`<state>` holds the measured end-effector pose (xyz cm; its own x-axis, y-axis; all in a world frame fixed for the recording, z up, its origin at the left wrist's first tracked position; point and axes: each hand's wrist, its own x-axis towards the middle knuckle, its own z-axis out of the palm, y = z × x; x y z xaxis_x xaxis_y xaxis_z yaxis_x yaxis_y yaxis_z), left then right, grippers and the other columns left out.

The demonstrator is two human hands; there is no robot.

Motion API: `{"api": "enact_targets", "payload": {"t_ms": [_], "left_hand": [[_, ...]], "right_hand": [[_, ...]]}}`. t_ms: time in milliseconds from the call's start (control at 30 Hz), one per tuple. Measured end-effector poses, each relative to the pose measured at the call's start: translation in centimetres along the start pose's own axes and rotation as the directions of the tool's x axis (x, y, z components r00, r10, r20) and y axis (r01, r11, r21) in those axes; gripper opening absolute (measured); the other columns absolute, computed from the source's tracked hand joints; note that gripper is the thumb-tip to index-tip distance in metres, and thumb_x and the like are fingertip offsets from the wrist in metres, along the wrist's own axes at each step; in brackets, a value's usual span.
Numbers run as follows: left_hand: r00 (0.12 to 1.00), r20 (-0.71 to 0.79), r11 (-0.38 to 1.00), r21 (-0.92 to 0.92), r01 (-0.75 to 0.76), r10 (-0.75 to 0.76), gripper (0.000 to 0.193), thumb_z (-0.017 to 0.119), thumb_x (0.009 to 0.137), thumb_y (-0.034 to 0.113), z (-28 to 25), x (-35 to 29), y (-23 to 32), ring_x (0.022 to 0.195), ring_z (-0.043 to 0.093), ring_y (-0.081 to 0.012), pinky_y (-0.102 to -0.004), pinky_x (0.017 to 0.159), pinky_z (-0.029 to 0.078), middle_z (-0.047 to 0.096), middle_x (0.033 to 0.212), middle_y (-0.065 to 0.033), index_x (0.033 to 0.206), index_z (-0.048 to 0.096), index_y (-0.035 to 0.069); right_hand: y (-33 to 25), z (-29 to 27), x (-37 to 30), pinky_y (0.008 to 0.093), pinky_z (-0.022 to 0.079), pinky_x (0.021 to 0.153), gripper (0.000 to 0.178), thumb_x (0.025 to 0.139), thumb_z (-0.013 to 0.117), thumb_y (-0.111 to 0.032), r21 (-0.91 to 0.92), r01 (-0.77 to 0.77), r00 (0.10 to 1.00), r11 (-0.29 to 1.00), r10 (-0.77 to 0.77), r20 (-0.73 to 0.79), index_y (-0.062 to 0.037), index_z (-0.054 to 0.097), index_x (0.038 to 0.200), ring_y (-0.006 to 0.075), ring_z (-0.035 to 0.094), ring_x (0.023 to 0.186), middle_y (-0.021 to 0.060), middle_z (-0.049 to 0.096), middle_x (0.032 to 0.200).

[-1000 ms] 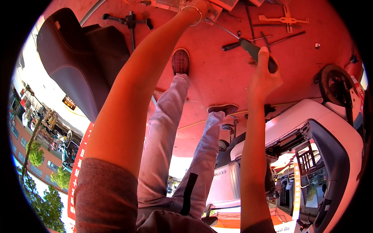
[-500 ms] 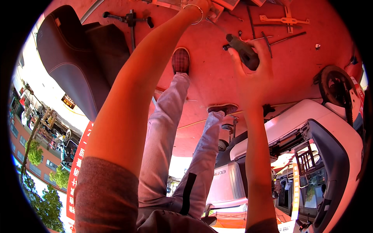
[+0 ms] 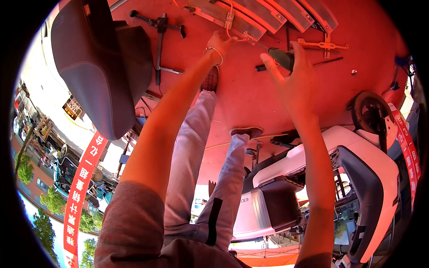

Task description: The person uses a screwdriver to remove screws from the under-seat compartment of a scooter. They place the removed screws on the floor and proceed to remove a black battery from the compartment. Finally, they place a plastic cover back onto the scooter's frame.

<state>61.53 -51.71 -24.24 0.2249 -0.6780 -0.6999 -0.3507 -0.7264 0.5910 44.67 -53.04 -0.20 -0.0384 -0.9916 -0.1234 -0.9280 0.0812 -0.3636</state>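
My right hand [image 3: 298, 76] is wrapped around the dark green handle of a screwdriver [image 3: 281, 59]. Its thin shaft points up and left toward a small wire connector [image 3: 250, 40] at the end of a grey metal block [image 3: 252, 27]. Beside that connector, my left hand [image 3: 222, 44] has its fingers pinched together on a thin wire [image 3: 239, 40], with a bracelet at the wrist. The exact fingertip contact is small and hard to make out. A short black piece [image 3: 260, 68] shows just left of my right thumb.
Several long grey blocks [image 3: 292, 13] lie side by side at the top. A flat bracket [image 3: 324, 45] and a black-handled T-shaped tool [image 3: 160, 26] lie on the red floor. A dark scooter seat [image 3: 91, 67] stands left; a white scooter body [image 3: 366, 134] is at right.
The view has shifted, and more of the grey blocks shows. My left hand now appears lower and in full. The screwdriver in my right hand has tilted, its handle partly hidden by my fingers.
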Motion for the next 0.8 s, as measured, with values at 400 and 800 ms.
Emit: {"api": "enact_targets", "payload": {"t_ms": [400,800], "left_hand": [[0.985,0.087,0.933,-0.319,0.168,-0.148,0.013,0.055,0.082,0.009,1.8,-1.2,1.7,0.063,0.060,-0.0149,-0.0275,0.056,0.048,0.061,0.072,-0.0085,0.090,0.060,0.000],[0.986,0.097,0.937,-0.312,0.157,-0.133,0.012,0.053,0.083,0.008,1.0,-3.6,4.0,0.066,0.061,-0.0127,-0.0256,0.059,0.049,0.062,0.077,-0.0075,0.090,0.058,-0.001]], "right_hand": [[0.1,-0.5,1.5,0.0341,0.046,0.051,0.033,0.073,0.066,-0.022,0.018,0.338,0.939,0.941,-0.338,0.054,-0.0058,0.051,0.096,0.0231,0.056,0.063,0.0052,0.055,0.091],[1.3,-0.2,1.9,0.0307,0.043,0.041,0.036,0.072,0.065,-0.020,0.041,0.444,0.890,0.895,-0.446,0.095,-0.0051,0.051,0.101,0.0195,0.055,0.051,0.0033,0.054,0.091]]}}
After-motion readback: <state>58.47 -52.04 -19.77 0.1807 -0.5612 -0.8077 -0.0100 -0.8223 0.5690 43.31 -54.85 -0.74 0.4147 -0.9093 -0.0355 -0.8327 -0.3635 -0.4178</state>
